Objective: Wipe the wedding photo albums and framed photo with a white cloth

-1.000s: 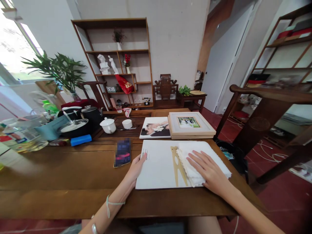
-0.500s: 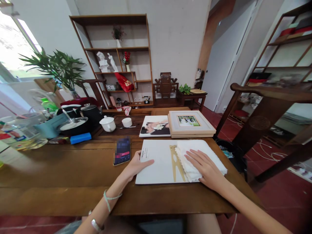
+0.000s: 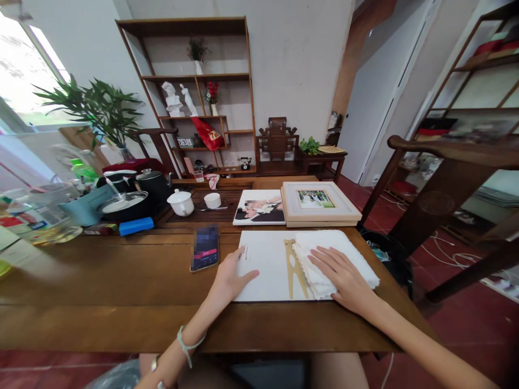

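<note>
Towel [image 3: 348, 246], white and folded, lies directly beneath the right grip [image 3: 343, 275], whose fingers stretch flat over its top, pressed to the cloth and not curled around it. Left grip [image 3: 232, 275] sits at the left edge of a white panel [image 3: 265, 265], thumb spread wide from the fingers; whether any fingertips hook under the edge I cannot tell. Between the two grips, just beside the towel, is a tan A-shaped piece [image 3: 290, 273]. Smartphone [image 3: 205, 248] rests on the tabletop [image 3: 121, 292] left of the left grip; framed picture [image 3: 320, 200] lies beyond the right one.
</note>
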{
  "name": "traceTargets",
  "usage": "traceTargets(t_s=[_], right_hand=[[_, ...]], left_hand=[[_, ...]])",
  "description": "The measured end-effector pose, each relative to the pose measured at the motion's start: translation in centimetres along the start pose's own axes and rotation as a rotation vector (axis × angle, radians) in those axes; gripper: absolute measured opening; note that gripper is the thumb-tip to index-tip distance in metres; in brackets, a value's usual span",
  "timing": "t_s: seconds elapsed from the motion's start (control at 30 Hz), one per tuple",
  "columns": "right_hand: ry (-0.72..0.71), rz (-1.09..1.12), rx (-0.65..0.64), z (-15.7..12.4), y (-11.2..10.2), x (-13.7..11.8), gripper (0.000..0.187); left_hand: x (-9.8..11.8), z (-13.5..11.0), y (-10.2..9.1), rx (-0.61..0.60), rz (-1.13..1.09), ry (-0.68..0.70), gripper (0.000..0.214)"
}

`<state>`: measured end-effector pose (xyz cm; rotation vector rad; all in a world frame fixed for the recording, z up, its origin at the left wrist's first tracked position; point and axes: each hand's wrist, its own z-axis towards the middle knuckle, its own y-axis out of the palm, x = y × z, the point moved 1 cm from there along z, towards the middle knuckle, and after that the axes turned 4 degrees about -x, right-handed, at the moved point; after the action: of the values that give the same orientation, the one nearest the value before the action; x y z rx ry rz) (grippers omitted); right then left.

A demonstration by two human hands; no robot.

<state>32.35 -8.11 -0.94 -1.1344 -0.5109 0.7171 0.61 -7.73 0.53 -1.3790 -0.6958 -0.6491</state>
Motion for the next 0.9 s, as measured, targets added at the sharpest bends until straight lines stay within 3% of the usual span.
traceTargets(t_s=[0.27, 0.6, 0.9], right_hand=[[0.0, 0.016, 0.01, 0.0, 0.2, 0.1, 0.095], [0.001, 0.026, 0.021, 0.0, 0.2, 0.1, 0.094], [-0.001, 0.026, 0.009, 0.0, 0.4, 0.3, 0.094]], left_hand=[[-0.8, -0.5, 0.8, 0.049, 0.003, 0.016, 0.061], [-0.1, -0.8, 0.5, 0.087, -0.046, -0.016, 0.056], [-2.0, -1.3, 1.5, 0.072, 0.157, 0.199, 0.045]])
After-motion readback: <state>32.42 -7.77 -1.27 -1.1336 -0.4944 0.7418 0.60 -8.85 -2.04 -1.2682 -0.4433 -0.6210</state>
